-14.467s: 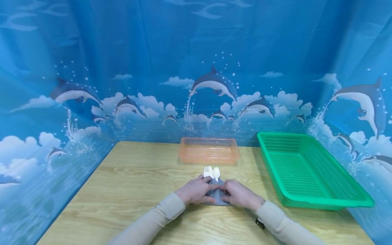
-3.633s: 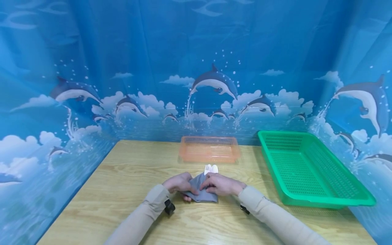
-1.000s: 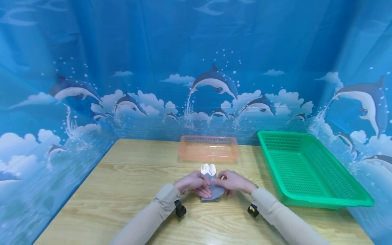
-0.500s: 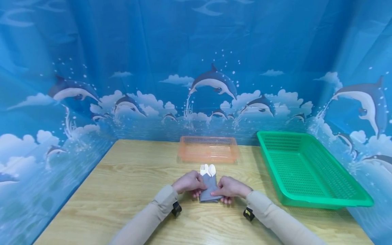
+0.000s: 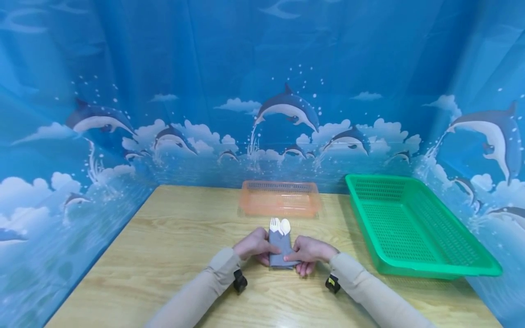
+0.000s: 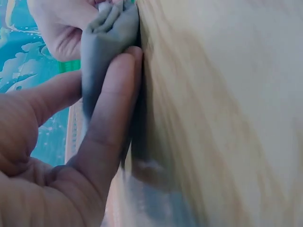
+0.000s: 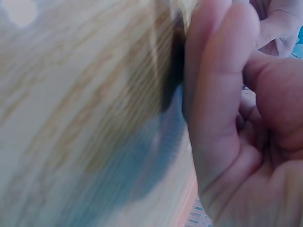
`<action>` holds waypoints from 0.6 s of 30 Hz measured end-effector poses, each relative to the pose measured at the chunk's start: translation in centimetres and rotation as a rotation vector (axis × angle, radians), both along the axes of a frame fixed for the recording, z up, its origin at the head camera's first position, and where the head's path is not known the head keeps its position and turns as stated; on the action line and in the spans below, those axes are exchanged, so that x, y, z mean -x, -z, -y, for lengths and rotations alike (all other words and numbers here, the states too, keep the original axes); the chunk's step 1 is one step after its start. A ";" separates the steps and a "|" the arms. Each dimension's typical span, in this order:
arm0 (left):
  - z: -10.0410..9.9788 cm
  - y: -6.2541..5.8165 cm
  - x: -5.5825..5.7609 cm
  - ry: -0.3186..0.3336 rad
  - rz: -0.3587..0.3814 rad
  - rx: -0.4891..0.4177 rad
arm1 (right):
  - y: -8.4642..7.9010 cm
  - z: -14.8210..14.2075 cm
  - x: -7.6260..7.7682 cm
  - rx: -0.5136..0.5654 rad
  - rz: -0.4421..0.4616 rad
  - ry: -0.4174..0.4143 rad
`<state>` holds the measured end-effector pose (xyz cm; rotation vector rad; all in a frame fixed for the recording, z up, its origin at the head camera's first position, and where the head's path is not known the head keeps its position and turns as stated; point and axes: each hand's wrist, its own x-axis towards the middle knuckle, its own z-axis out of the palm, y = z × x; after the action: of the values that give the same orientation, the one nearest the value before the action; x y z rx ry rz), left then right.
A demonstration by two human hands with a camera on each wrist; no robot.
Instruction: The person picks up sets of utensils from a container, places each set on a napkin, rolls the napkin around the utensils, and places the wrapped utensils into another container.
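Note:
A grey cloth napkin (image 5: 279, 248) is folded into a narrow pouch on the table. The heads of a white fork (image 5: 274, 223) and a white spoon (image 5: 285, 226) stick out of its far end, with another white piece between them. My left hand (image 5: 256, 244) grips the left edge, its thumb lying over the cloth; the left wrist view shows fingers (image 6: 109, 99) on the table side of the thick folds (image 6: 109, 40). On the lower right edge, my right hand (image 5: 310, 254) pinches the cloth between thumb and fingers. In the right wrist view, my fingers (image 7: 220, 80) hide the napkin.
Behind the napkin stands a see-through orange basket (image 5: 280, 210). A large green perforated basket (image 5: 414, 270) occupies the right side of the wooden table (image 5: 164, 255). A blue dolphin-print curtain (image 5: 229, 54) encloses the back and sides.
Over the earlier frames the napkin went from spread under the cutlery to folded narrowly around it. In the last second my right hand moved down to its lower right edge; the left thumb slid across the cloth.

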<state>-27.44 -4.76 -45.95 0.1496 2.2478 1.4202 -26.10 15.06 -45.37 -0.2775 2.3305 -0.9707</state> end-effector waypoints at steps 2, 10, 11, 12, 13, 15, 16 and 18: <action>-0.1 0.2 0.1 0.004 0.023 -0.026 | 0.0 0.0 0.0 0.010 0.004 0.000; 0.0 0.7 0.1 0.005 0.129 -0.120 | 0.1 -0.1 -0.2 0.026 -0.020 -0.021; 0.1 0.7 0.1 0.009 0.136 -0.138 | 0.1 -0.1 -0.2 0.029 -0.022 -0.020; 0.2 0.8 0.1 0.014 0.142 -0.154 | 0.1 -0.1 -0.2 0.030 -0.026 -0.019; 0.3 0.8 0.0 0.019 0.147 -0.172 | 0.1 -0.1 -0.3 0.033 -0.027 -0.015; 0.5 1.0 0.0 0.032 0.152 -0.201 | 0.1 -0.1 -0.3 0.037 -0.026 -0.007; 0.6 1.0 0.0 0.039 0.156 -0.213 | 0.2 -0.1 -0.4 0.036 -0.030 -0.005; 0.7 1.1 0.0 0.052 0.165 -0.239 | 0.3 -0.1 -0.4 0.034 -0.033 0.006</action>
<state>-27.45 -5.49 -47.04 0.1602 1.9256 1.6078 -25.67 15.11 -45.63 -0.3030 2.3471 -1.0170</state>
